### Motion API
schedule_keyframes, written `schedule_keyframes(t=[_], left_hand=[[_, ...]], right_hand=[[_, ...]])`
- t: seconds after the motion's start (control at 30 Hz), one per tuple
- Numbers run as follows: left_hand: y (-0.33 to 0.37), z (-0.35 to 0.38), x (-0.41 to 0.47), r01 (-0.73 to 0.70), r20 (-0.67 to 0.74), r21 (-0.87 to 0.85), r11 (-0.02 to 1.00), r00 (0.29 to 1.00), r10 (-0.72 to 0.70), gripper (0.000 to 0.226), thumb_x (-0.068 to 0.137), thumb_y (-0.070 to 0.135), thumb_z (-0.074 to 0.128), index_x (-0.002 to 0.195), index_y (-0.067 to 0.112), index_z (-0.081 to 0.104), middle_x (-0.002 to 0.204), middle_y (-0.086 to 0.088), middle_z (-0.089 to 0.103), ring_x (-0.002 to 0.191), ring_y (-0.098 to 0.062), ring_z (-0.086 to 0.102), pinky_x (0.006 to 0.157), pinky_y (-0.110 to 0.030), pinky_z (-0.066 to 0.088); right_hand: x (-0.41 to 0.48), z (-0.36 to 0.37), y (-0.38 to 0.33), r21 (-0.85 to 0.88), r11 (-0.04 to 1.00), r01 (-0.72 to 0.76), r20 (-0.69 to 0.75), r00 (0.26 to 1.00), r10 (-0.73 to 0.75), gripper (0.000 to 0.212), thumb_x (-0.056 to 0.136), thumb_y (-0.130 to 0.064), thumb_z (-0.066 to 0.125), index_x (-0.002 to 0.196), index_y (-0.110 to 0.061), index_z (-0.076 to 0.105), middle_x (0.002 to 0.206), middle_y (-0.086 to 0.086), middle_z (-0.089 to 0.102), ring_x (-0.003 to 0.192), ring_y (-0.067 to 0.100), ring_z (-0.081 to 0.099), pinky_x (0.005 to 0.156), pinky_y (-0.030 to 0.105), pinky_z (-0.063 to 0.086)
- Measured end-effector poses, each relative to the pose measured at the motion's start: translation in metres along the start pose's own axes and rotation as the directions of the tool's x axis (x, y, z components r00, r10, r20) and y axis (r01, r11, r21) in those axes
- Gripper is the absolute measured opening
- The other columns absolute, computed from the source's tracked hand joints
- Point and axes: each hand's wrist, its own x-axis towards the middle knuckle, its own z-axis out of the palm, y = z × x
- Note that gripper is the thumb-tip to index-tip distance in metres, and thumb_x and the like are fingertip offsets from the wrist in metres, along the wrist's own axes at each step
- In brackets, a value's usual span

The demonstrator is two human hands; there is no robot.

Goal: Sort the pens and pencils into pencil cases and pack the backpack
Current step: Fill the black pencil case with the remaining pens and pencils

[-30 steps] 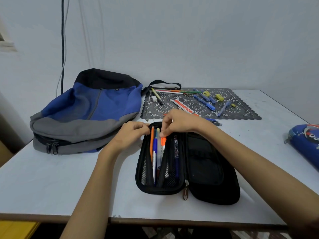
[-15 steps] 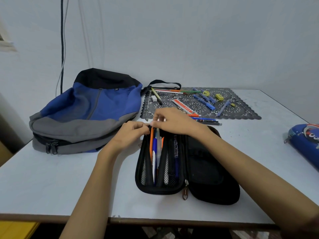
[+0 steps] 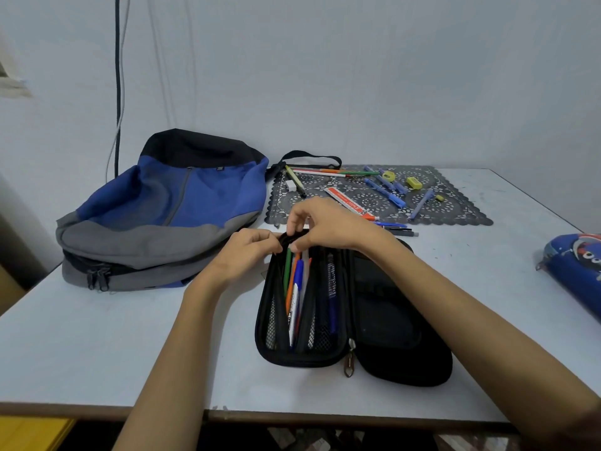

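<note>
Head view: pencil case (image 3: pixel 299 361) lies lengthwise toward wall; left hand (image 3: pixel 247 252), right hand (image 3: pixel 331 226) apparently pinch far rim.

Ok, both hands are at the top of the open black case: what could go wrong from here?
The left hand and right hand pinch the case at its rim, over the stowed pens; tugging may pull those out. The right forearm lies near loose pens beside the mat and may knock them.

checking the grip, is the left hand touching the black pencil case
Touching. The head view shows the left hand pinching the top rim of the black pencil case.
</note>
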Motion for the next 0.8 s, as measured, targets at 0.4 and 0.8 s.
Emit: schedule_keyframes(t=[0.4,0.8], left_hand=[[0.004,0.0009,-0.0026,0.005,0.009,-0.017,1.0,1.0,-0.005,0.037,0.057,0.045,0.06,0.067,0.01,0.069,0.089,-0.02,0.066,0.081,-0.012,0.053,0.081,-0.033,0.041],[0.0064,0.0019,-0.0036,0.008,0.001,-0.01,1.0,1.0,-0.008,0.016,0.068,0.029,0.058,0.063,0.016,0.066,0.062,0.013,0.058,0.065,0.0,0.049,0.069,-0.022,0.038]], right_hand=[[-0.0041,-0.0007,-0.0031,0.04,0.999,-0.004,0.161,0.987,-0.002,0.017,0.074,-0.015,0.082,0.089,-0.014,0.075,0.069,-0.01,0.067,0.059,-0.006,0.057,0.063,0.016,0.044],[-0.002,-0.006,-0.0004,-0.145,0.989,0.042,0.083,0.996,-0.03,0.023,0.078,-0.021,0.079,0.099,-0.013,0.077,0.088,-0.003,0.072,0.078,0.005,0.061,0.069,0.013,0.044]])
